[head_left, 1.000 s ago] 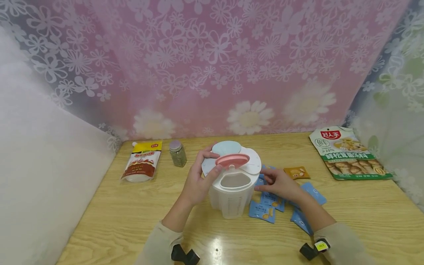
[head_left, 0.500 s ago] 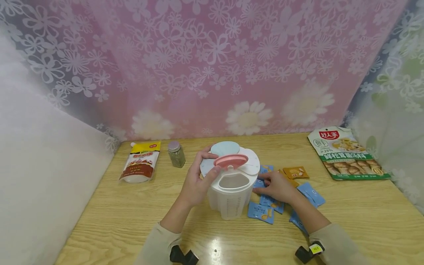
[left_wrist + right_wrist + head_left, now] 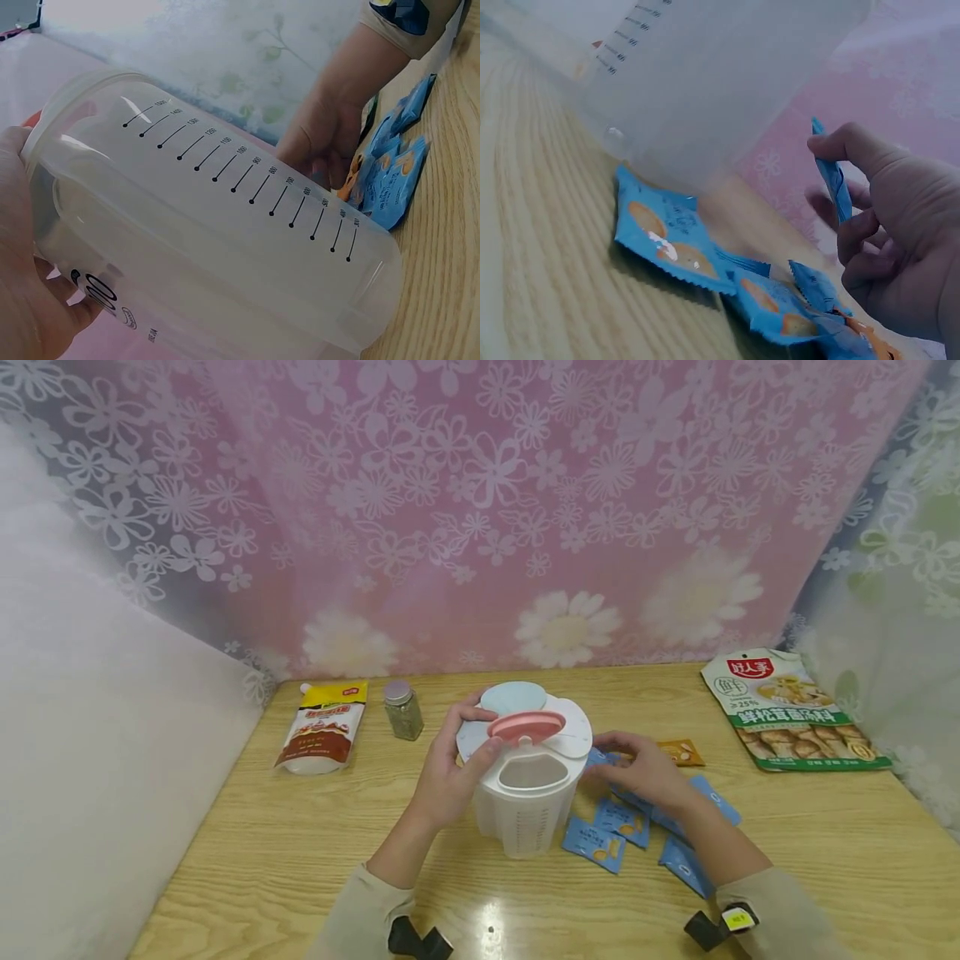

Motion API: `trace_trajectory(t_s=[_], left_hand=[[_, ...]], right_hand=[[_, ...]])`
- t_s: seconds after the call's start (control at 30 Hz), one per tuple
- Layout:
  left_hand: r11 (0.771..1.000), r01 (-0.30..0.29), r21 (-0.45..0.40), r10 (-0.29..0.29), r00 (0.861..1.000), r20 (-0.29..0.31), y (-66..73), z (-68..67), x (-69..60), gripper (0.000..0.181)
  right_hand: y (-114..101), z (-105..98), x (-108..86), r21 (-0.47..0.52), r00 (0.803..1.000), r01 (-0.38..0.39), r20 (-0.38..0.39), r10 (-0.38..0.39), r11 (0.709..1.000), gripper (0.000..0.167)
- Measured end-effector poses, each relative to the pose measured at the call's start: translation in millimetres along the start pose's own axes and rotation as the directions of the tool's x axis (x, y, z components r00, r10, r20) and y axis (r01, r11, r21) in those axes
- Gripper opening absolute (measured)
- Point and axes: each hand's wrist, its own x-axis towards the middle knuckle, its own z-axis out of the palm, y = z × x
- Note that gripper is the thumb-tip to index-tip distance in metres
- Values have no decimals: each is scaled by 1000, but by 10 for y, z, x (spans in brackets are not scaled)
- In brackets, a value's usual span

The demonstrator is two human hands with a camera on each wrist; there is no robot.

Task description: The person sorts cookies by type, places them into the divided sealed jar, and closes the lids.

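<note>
My left hand (image 3: 447, 768) grips the upper left side of a translucent container (image 3: 528, 818) with a white lid; one lid opening stands uncovered below a pink flap (image 3: 527, 725). In the left wrist view the container (image 3: 217, 225) shows black measuring marks. My right hand (image 3: 651, 774) is just right of the container. In the right wrist view the right hand (image 3: 900, 225) pinches a small blue packet (image 3: 831, 176) between thumb and fingers, above the table. Below it lie several blue packets (image 3: 671, 232) with biscuit pictures.
A yellow, white and brown pouch (image 3: 322, 727) and a glass jar (image 3: 403, 710) with a purple lid stand at the back left. An orange packet (image 3: 681, 752) lies behind my right hand. A large green and white bag (image 3: 791, 710) lies at the back right.
My right hand has shifted slightly right and up, with a blue packet in its fingers. The loose packets near it have moved a little. My left hand keeps its grip on the container.
</note>
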Motion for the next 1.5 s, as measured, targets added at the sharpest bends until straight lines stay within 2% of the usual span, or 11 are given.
trace_trajectory(t_s=[0.17, 0.27, 0.53, 0.7, 0.87, 0.97, 1.1, 1.27, 1.4, 1.47, 1.5], left_hand=[[1000, 0, -10, 0, 1000, 7, -6, -3, 4, 33], [1000, -5, -29, 5, 1000, 16, -10, -6, 9, 33], [999, -1, -33, 2, 1000, 14, -19, -2, -1, 30], [999, -6, -39, 7, 1000, 15, -28, 15, -11, 32], [1000, 1, -31, 0, 1000, 19, -15, 17, -2, 34], [1000, 15, -20, -15, 1000, 11, -12, 4, 2, 33], [1000, 22, -13, -22, 1000, 9, -6, -5, 5, 34], [1000, 24, -10, -23, 1000, 12, 6, -9, 0, 35], [1000, 17, -1, -17, 1000, 12, 9, -10, -3, 36], [1000, 16, 2, -16, 1000, 12, 11, -7, -5, 36], [1000, 14, 2, -14, 1000, 11, 13, -4, -6, 36]], right_hand=[[-125, -72, -25, 106, 996, -75, 60, 69, 992, 58], [-210, -117, -59, 151, 995, -92, 58, 84, 984, 60], [-411, -275, -208, 185, 998, 63, 6, -65, 981, 49], [-532, -358, -298, 251, 996, 94, -36, -87, 964, 36], [-649, -379, -371, 385, 980, 196, -118, -162, 902, 23], [-718, -359, -400, 447, 962, 270, -166, -217, 853, 28], [-822, -308, -464, 469, 937, 347, -207, -281, 812, 34], [-955, -216, -562, 516, 921, 390, -216, -325, 762, 35], [-1011, -126, -593, 595, 899, 435, -240, -367, 676, 34], [-1034, -89, -614, 607, 894, 442, -240, -377, 661, 35], [-1046, -72, -627, 598, 894, 443, -239, -379, 668, 36]])
